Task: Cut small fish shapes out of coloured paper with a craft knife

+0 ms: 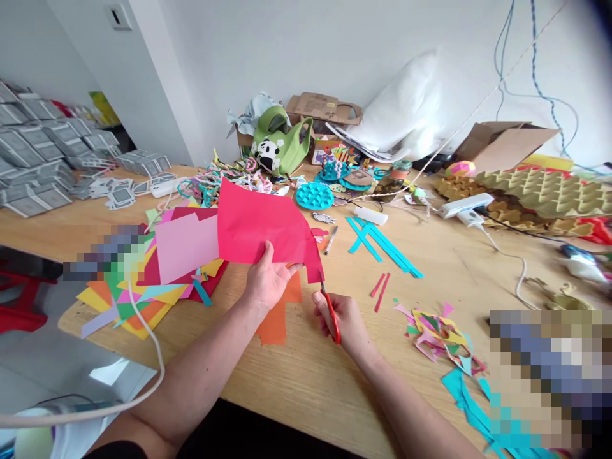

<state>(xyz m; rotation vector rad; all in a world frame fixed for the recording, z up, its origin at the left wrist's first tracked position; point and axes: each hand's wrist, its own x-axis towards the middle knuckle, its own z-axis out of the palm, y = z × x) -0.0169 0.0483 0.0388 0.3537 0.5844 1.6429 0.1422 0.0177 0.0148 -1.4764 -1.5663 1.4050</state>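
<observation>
My left hand (pixel 266 280) grips a large sheet of red paper (pixel 262 223) by its lower edge, thumb on top. The sheet is raised above the table and bends down at its right end. My right hand (pixel 342 319) is closed round the red handles of a pair of scissors (pixel 331 315). The blades point away from me and meet the bottom right corner of the red sheet. Under my left hand lie pieces of orange paper (pixel 273 322). Beyond the sheet's right edge is a pen (pixel 331 240).
Coloured paper sheets (pixel 186 248) are heaped on the left. Blue paper strips (pixel 385 245) and two thin red strips (pixel 381 292) lie to the right, with paper scraps (pixel 442 335) nearer me. A green bag (pixel 282 143), egg trays (pixel 549 191) and a power strip (pixel 465 205) stand farther back.
</observation>
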